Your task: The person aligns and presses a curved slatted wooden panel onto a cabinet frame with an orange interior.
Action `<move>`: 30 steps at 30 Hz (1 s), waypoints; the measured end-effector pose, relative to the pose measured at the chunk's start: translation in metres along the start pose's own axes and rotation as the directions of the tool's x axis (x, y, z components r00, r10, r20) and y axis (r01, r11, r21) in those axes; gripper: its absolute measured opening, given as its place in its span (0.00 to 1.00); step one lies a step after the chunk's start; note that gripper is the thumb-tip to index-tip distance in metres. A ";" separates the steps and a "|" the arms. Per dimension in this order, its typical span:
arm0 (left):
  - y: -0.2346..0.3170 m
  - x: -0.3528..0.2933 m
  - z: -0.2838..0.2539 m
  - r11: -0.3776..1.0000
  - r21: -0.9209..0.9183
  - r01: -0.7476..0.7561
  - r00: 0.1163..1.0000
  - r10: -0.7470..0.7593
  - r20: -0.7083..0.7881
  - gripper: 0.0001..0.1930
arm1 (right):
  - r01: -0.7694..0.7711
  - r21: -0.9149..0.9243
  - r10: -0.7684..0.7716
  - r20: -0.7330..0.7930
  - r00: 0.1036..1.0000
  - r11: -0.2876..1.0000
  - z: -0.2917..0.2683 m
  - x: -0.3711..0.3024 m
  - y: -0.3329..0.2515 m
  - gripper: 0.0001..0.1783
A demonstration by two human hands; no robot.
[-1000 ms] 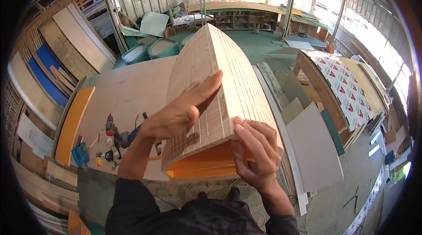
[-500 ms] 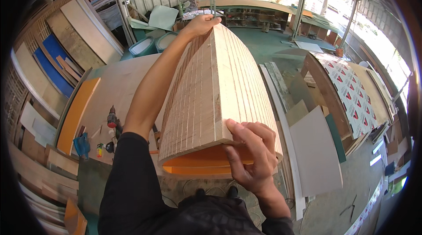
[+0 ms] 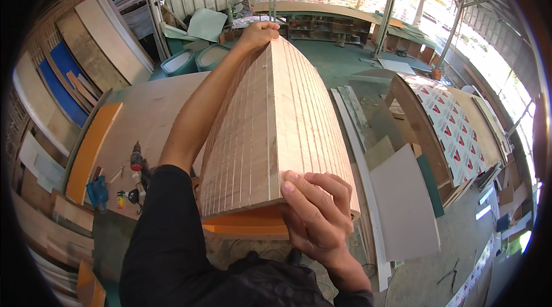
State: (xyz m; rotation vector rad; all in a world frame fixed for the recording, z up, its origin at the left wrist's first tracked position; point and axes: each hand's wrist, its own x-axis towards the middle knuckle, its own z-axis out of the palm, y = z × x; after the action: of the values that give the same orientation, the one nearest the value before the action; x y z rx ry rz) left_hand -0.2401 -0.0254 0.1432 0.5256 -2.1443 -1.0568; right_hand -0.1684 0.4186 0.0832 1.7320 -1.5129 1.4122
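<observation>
A curved wooden panel (image 3: 305,123) with many lengthwise grooves arches over the work in front of me. A straight seam or edge runs along its top from far to near. My left hand (image 3: 260,37) reaches to the far end, its fingers curled over the wood there. At the near end my right hand (image 3: 319,209) pinches the rim beside the seam, fingertips on top and the thumb hidden beneath. Below the near rim shows an orange inner surface (image 3: 247,221).
On the board at left lie a drill (image 3: 136,158), a blue power tool (image 3: 98,192) and an orange panel (image 3: 95,154). Long strips (image 3: 359,186) and a white sheet (image 3: 402,203) stand at right, near a curved frame with a patterned sheet (image 3: 451,129). Boards lean along the left wall.
My right fingers have shifted to the left, closer to the seam at the near rim. My left hand keeps its grip at the far end. The whole view has swung slightly.
</observation>
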 end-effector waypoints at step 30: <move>0.132 -0.215 -0.010 0.803 -0.004 -0.596 0.782 0.582 0.224 0.15 | -0.165 0.105 0.157 0.082 0.984 0.981 -0.031 0.004 -0.020 0.33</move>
State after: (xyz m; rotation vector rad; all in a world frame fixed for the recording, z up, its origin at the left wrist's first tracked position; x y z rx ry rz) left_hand -0.0930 0.1779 0.1688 -0.2561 -2.3046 -0.7008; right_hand -0.1630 0.4487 0.1047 1.7789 -1.6757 1.5556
